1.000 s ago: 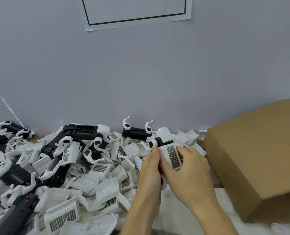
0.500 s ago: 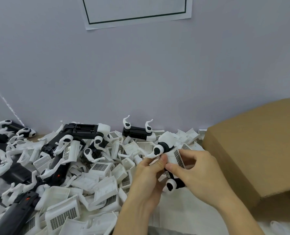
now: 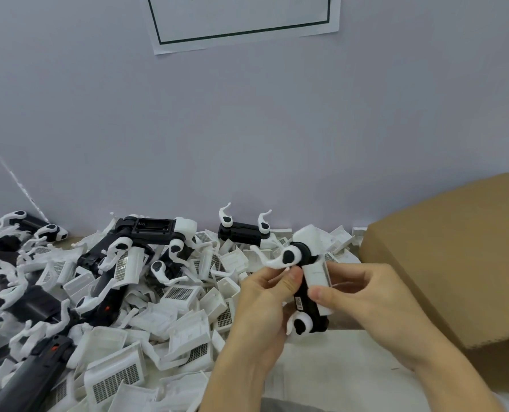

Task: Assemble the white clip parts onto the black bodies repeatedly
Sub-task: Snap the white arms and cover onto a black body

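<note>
Left hand (image 3: 265, 298) clamped on black body (image 3: 308, 295); right hand (image 3: 363, 295) pinching white clip (image 3: 315, 276) at body's 3 o'clock. Risk: skewed pressure, clip part-seated, could pop off.

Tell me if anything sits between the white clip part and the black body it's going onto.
Nothing visible does. The white clip part already lies against the black body, pinched by the right hand, while the left hand grips the body from the other side.
</note>
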